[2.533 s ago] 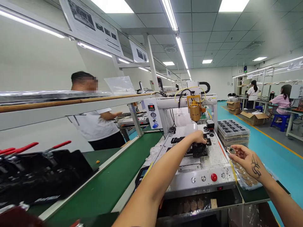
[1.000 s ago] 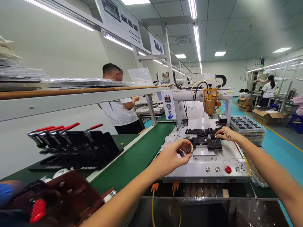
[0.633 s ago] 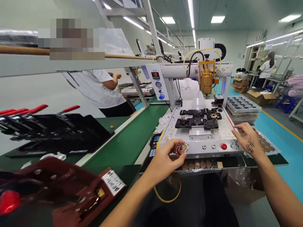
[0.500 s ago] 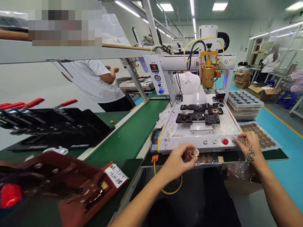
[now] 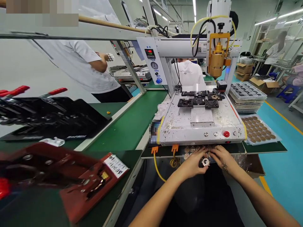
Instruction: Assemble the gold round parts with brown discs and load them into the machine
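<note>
My left hand (image 5: 194, 164) pinches a small round metal ring part (image 5: 205, 162) just below the front edge of the white dispensing machine (image 5: 201, 126). My right hand (image 5: 221, 156) meets it from the right, fingertips touching the same part. Both hands hover over a clear sheet of brown round discs (image 5: 192, 149) under the machine's front. On the machine bed sit black fixtures (image 5: 199, 100), one holding a round part. The gold dispensing head (image 5: 216, 60) hangs above them.
A red clamp jig (image 5: 78, 179) lies at the near left on the green conveyor belt (image 5: 127, 126). Black clamp jigs (image 5: 47, 116) sit further left. Stacked trays (image 5: 246, 96) and a sheet of brown discs (image 5: 258, 130) lie right. A person in white stands behind the belt.
My left hand carried the ring part from the fixtures down below the machine's front. My right hand left the fixtures, passed the buttons, and joined it. The view tilted down.
</note>
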Available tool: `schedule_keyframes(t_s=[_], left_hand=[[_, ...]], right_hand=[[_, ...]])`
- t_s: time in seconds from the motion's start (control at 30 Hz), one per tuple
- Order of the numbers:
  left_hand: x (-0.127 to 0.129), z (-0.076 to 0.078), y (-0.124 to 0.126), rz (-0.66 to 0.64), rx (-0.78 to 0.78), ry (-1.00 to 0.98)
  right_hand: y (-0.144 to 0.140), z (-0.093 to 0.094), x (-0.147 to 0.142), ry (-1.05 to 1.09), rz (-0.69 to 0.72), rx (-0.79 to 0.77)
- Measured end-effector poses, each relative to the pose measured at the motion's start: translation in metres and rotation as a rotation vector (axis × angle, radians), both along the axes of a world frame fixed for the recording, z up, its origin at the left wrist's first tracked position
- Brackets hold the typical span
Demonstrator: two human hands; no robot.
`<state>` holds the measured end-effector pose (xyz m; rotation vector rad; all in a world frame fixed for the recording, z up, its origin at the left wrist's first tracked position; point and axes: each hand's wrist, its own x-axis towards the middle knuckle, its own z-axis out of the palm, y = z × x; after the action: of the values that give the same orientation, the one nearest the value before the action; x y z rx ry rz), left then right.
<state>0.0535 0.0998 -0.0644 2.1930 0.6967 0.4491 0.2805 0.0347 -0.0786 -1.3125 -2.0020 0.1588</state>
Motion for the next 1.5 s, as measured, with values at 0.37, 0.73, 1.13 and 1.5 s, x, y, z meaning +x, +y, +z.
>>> schedule_keyframes(t_s=[0.37, 0.73, 1.13, 1.5], left_hand=[[-0.001, 0.019, 0.000, -0.052, -0.059, 0.023], [-0.004, 0.018, 0.005, -0.083, -0.082, 0.061], [0.017, 0.017, 0.000, 0.103, 0.060, -0.107], [-0.015, 0.069, -0.074, 0.460, -1.049, -0.676]], right_hand=[[0.005, -0.023, 0.007, -0.139, 0.032, 0.017], [-0.044, -0.058, -0.001, 0.091, 0.065, 0.076], [-0.064, 0.015, 0.011, 0.639, -0.267, -0.250], [-0.055, 0.074, -0.024, 1.045, -0.151, -0.610]])
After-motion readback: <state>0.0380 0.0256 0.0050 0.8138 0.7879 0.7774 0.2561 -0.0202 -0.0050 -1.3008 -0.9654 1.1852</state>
